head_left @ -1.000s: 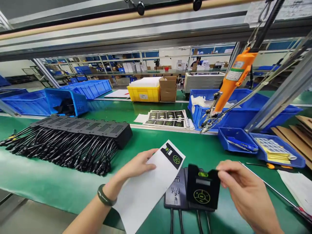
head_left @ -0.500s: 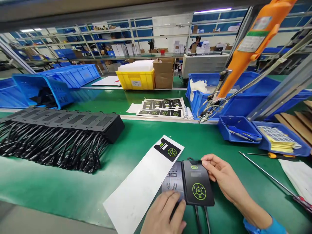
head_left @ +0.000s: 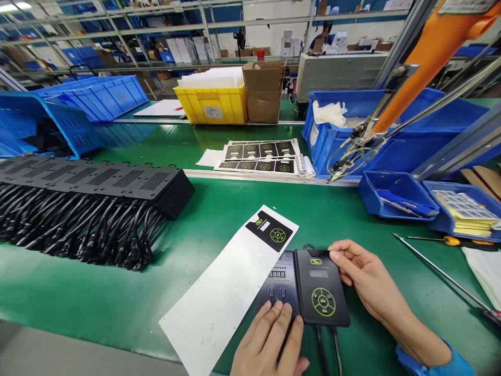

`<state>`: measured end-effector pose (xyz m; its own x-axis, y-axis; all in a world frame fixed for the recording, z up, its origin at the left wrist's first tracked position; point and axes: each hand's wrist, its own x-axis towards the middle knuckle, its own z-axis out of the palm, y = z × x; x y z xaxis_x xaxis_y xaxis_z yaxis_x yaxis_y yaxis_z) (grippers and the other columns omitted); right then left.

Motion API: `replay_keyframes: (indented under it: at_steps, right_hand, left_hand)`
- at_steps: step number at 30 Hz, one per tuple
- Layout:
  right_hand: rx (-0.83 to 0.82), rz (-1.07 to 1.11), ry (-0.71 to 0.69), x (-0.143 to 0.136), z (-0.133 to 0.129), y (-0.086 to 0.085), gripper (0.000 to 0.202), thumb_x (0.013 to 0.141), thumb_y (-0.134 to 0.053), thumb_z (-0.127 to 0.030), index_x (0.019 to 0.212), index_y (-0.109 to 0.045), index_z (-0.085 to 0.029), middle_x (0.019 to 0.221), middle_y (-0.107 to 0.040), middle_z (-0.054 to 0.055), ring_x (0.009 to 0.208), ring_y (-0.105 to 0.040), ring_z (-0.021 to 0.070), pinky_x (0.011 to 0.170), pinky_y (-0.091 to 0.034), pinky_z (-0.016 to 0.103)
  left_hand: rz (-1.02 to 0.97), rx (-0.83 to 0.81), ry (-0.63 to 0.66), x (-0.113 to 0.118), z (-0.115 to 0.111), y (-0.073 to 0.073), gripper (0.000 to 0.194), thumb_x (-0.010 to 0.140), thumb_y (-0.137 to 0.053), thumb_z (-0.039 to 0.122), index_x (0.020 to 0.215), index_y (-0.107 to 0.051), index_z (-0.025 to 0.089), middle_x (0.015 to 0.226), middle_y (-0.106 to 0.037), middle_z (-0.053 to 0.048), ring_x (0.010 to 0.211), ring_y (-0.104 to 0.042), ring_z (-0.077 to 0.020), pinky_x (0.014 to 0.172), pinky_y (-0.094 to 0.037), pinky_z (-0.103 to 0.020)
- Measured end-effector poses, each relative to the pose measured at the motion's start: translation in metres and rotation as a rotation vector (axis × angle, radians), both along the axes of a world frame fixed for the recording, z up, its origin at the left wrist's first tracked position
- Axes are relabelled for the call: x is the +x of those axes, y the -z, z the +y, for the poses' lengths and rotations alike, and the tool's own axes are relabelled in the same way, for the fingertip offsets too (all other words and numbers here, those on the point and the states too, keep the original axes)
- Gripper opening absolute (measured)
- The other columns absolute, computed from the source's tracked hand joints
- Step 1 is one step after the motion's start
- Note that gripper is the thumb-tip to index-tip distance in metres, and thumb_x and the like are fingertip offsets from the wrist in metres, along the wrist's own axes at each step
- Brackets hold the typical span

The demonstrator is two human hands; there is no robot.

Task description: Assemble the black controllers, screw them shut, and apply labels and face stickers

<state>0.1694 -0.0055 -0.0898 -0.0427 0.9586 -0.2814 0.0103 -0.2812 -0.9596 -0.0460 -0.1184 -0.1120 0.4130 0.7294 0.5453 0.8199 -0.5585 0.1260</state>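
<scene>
Two black controller boxes lie side by side on the bench. The right controller [head_left: 319, 282] bears a black face label with a green ring of buttons, and black cables leave its lower edge. My right hand [head_left: 366, 277] pinches its upper right corner between thumb and fingers. On the left, the bare controller [head_left: 287, 287] shows a digit display and small buttons. My left hand [head_left: 270, 342] rests on its lower part, fingers stretched out. A long white backing sheet [head_left: 223, 292] overlaps that box's left side and carries one black label [head_left: 270, 231] at its far end.
A row of black boxes with cables [head_left: 97, 183] stands at left. Label sheets [head_left: 258, 155] lie beyond. At right are small blue trays [head_left: 376, 203], a long screwdriver [head_left: 438, 271] and a white cloth [head_left: 485, 274]. An orange power screwdriver [head_left: 422, 68] hangs above.
The head view has tipped downward, so the bench sits higher in the picture. My left hand's fingers have flattened slightly on the bare controller. My right hand keeps its hold on the corner.
</scene>
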Motion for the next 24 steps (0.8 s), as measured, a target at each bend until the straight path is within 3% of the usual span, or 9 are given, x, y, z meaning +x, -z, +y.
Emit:
replay_keyframes:
  at_steps: [16,24]
  right_hand:
    - [0.014,-0.039,-0.001,0.0008,0.0001,0.0006,0.033,0.078,-0.075,-0.051,0.088,-0.067,-0.021,0.07,-0.052,-0.003,0.052,-0.038,0.007,0.046,-0.03,0.021]
    - [0.012,-0.059,-0.007,0.002,0.0003,0.0011,0.032,0.078,-0.074,-0.051,0.088,-0.067,-0.022,0.069,-0.052,-0.003,0.051,-0.038,0.0065,0.045,-0.031,0.021]
  left_hand:
    - [-0.012,-0.029,-0.025,0.0012,-0.0024,-0.0015,0.043,0.107,-0.032,0.036,0.114,-0.071,0.019,0.111,-0.074,-0.003,0.102,-0.069,-0.0193,0.099,-0.053,-0.032]
    - [0.006,-0.033,-0.073,0.0067,-0.0044,-0.0012,0.044,0.107,-0.029,0.038,0.117,-0.071,0.029,0.108,-0.074,-0.003,0.105,-0.068,-0.0207,0.099,-0.05,-0.036]
